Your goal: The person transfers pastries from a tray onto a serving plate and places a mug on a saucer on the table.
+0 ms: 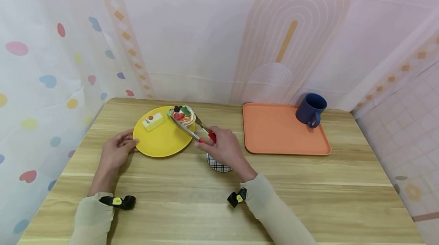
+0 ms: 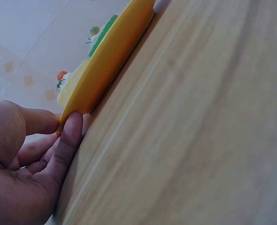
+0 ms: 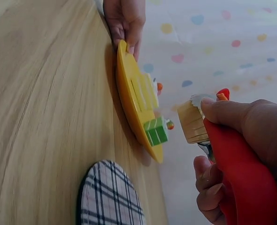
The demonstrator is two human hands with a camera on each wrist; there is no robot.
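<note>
My left hand (image 1: 116, 150) pinches the near-left rim of a yellow plate (image 1: 161, 146) between thumb and fingers. A yellow toy cake slice (image 1: 153, 122) lies on the plate. A green toy cake slice (image 3: 156, 131) is there too, mostly hidden in the head view behind what the tongs carry. My right hand (image 1: 224, 146) holds red-handled metal tongs (image 1: 192, 134). Between the tong ends is a toy cupcake (image 1: 185, 116) topped with cream and fruit, raised above the plate's right part. In the right wrist view, the cupcake (image 3: 191, 123) hangs apart from the plate.
A round plaid coaster (image 1: 219, 165) lies on the wooden table (image 1: 185, 203), partly hidden under my right hand. An orange tray (image 1: 274, 130) lies to the right, with a dark blue mug (image 1: 306, 109) at its back right corner. Patterned cloth (image 1: 192, 47) hangs behind the table.
</note>
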